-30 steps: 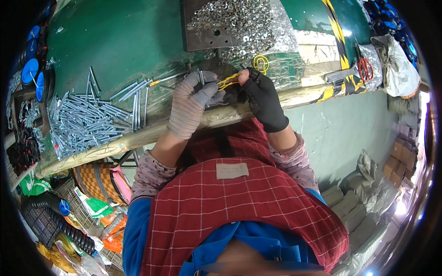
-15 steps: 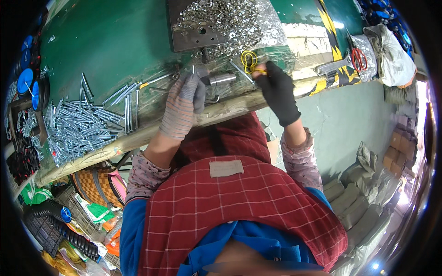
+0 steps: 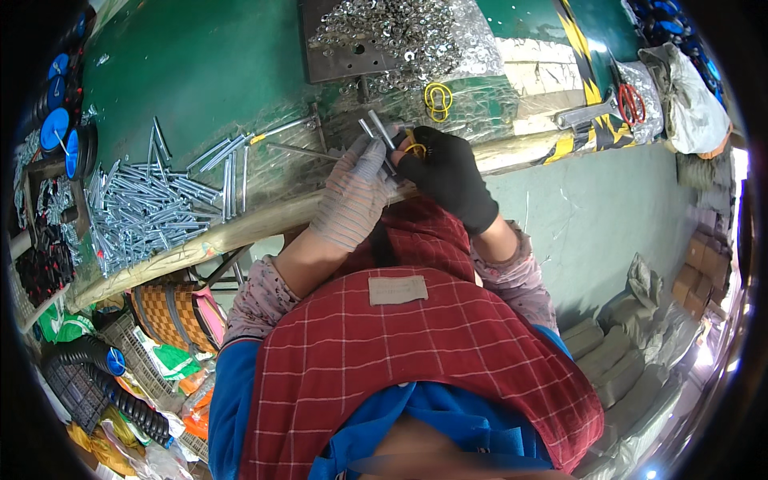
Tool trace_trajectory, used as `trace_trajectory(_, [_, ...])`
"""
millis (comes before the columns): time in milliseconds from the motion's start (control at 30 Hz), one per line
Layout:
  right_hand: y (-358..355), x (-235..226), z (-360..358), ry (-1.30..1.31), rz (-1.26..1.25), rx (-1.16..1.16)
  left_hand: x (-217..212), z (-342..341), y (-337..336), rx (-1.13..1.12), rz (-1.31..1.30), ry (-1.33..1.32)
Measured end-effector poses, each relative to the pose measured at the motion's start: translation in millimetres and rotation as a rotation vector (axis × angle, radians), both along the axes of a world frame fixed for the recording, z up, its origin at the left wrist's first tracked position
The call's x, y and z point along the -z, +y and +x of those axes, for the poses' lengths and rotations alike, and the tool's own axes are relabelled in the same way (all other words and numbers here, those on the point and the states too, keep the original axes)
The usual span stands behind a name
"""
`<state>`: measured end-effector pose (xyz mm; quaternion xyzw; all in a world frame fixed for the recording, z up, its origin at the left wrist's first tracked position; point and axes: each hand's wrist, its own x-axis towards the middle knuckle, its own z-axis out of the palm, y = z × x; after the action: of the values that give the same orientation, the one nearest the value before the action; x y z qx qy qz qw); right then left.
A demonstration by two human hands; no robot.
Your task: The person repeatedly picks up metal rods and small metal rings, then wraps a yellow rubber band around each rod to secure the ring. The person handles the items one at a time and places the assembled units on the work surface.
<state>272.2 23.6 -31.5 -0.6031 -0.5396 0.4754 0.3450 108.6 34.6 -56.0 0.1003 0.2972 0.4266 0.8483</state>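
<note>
At the near edge of the green workbench, the left hand, in a pale striped glove, is curled around a small bundle of metal rods that stick up and away beyond its fingertips. The right hand, in a black glove, sits just right of them, fingers pinched on a yellow rubber band at the rods' base. More loose rods lie heaped well to the left, and washers are piled farther back.

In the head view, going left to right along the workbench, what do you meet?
Blue discs → pile of metal rods → left hand → right hand, both on a small bundle of rods → red-handled scissors → grey bag.
</note>
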Motion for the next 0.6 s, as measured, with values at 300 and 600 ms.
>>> trace_trajectory(300, [-2,-7,23,0.284,-0.237,-0.024,-12,-17,11,0.041,0.183,0.396])
trace_trajectory(600, [9,-15,25,0.187,-0.194,0.062,-3,-34,-1,0.302,0.944,0.661])
